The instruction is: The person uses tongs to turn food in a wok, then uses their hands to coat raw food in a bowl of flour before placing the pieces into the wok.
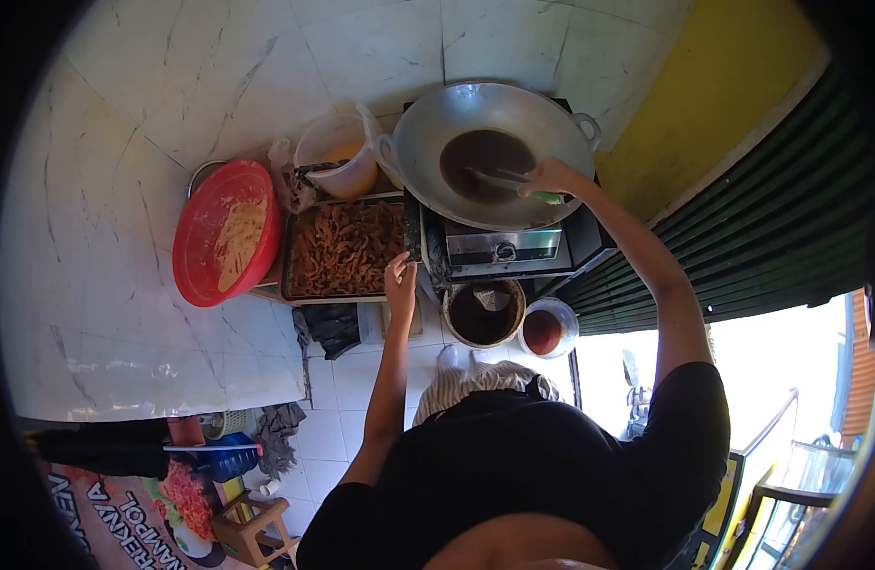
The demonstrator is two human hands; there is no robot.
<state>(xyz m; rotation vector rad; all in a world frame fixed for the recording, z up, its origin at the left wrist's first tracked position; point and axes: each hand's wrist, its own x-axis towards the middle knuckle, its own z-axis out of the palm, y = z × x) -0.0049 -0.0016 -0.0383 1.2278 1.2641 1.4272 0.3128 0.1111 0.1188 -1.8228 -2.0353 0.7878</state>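
A large metal wok [418, 142] with dark liquid [485, 157] in its bottom sits on a gas stove [466, 247]. Over its right side, my right hand [551, 178] is closed around a metal utensil with a green grip [549, 198]. The utensil's long metal end reaches into the dark liquid. My left hand [399, 277] hovers by the front right corner of a tray [314, 300] heaped with brown fried strips [342, 249]. Its fingers are loosely bent and apart, holding nothing.
Left of the tray, a red basin [192, 249] contains pale batter or flour. A plastic bucket [314, 142] with yellowish liquid stands behind it. Below the stove are a round dark-filled container [456, 328] and a white bucket [567, 332] with reddish contents. A wooden stool [247, 537] stands lower left.
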